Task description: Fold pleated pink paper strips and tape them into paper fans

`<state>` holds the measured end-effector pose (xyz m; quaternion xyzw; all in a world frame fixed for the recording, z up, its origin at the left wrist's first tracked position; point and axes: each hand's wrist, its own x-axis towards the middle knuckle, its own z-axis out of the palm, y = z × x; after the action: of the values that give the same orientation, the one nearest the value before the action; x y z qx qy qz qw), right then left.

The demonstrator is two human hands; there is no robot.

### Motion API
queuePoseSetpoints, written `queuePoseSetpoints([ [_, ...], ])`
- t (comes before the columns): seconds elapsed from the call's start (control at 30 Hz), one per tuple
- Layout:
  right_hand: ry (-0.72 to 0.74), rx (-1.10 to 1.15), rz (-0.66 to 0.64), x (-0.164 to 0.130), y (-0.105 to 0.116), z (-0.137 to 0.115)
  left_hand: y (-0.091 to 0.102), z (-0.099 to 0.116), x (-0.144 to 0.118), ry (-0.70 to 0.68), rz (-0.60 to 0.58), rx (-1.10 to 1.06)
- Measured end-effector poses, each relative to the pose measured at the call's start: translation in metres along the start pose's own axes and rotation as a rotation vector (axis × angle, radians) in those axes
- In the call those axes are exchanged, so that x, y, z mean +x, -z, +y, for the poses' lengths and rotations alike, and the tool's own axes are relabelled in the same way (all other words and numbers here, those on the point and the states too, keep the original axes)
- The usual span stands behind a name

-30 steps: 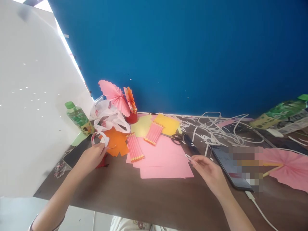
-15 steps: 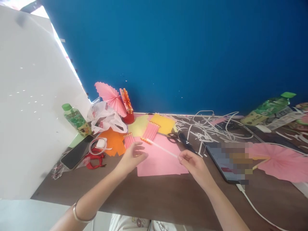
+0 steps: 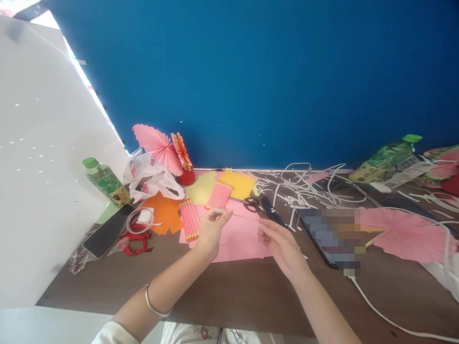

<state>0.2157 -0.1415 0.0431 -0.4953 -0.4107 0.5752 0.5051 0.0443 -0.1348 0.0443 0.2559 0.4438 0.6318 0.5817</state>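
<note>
A thin white strip (image 3: 244, 218), paper or tape, stretches between my two hands above pink paper sheets (image 3: 238, 243). Its left end is pinched by my left hand (image 3: 211, 233), and the fingers of my right hand (image 3: 279, 243) are closed on the other end. Just beyond my left hand lies a pink pleated paper (image 3: 220, 193) with orange-yellow edges. A second pleated paper (image 3: 188, 219) of the same kind lies left of that hand. Scissors (image 3: 252, 204) with dark handles rest behind the strip, beside a black-handled tool (image 3: 270, 210).
At left are a phone (image 3: 107, 231), a tape roll (image 3: 132, 224), orange paper (image 3: 163, 212), a plastic bag (image 3: 158, 184) and a green-capped bottle (image 3: 106, 181). A tablet (image 3: 315, 234), white paper strips (image 3: 287, 188), a pink paper fan (image 3: 412, 236) and another bottle (image 3: 385, 157) are at right.
My left hand has moved right and taken the strip's left end, which was at the pleated paper. The strip now spans between my hands. The view has shifted slightly.
</note>
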Motion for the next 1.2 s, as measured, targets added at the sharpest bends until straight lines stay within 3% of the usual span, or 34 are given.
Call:
queuePoseSetpoints([
  [0.13, 0.140, 0.150, 0.333, 0.002, -0.010, 0.020, -0.003, -0.001, 0.003, 0.226, 0.065, -0.308],
  [0.17, 0.171, 0.103, 0.339, 0.000, -0.015, 0.025, -0.004, -0.001, 0.001, 0.276, 0.047, -0.371],
  [0.27, 0.210, -0.111, 0.145, -0.006, -0.035, 0.030, -0.008, -0.003, -0.006, 0.388, -0.064, -0.476],
  [0.33, 0.219, -0.136, 0.072, -0.007, -0.048, 0.026, -0.009, -0.005, -0.012, 0.413, -0.125, -0.495],
  [0.57, 0.196, 0.015, 0.135, 0.007, -0.066, 0.018, -0.008, -0.009, -0.022, 0.437, -0.198, -0.469],
  [0.67, 0.309, -0.067, 0.153, 0.006, -0.067, 0.020, -0.005, -0.015, -0.019, 0.357, -0.240, -0.364],
  [0.73, 0.474, -0.163, 0.228, 0.001, -0.066, 0.020, 0.002, -0.017, -0.015, 0.249, -0.212, -0.196],
  [0.83, 0.686, -0.230, 0.347, -0.003, -0.060, 0.016, 0.021, -0.010, -0.005, 0.035, -0.039, 0.259],
  [0.97, 0.684, -0.238, 0.312, 0.003, -0.049, 0.014, 0.055, 0.010, 0.010, -0.335, 0.227, 1.298],
  [1.07, 0.623, -0.266, 0.251, 0.012, -0.047, 0.020, 0.069, 0.016, 0.021, -0.259, 0.349, 1.824],
  [1.2, 0.582, -0.300, 0.105, 0.020, -0.054, 0.031, 0.070, 0.011, 0.029, -0.185, 0.305, 2.027],
])
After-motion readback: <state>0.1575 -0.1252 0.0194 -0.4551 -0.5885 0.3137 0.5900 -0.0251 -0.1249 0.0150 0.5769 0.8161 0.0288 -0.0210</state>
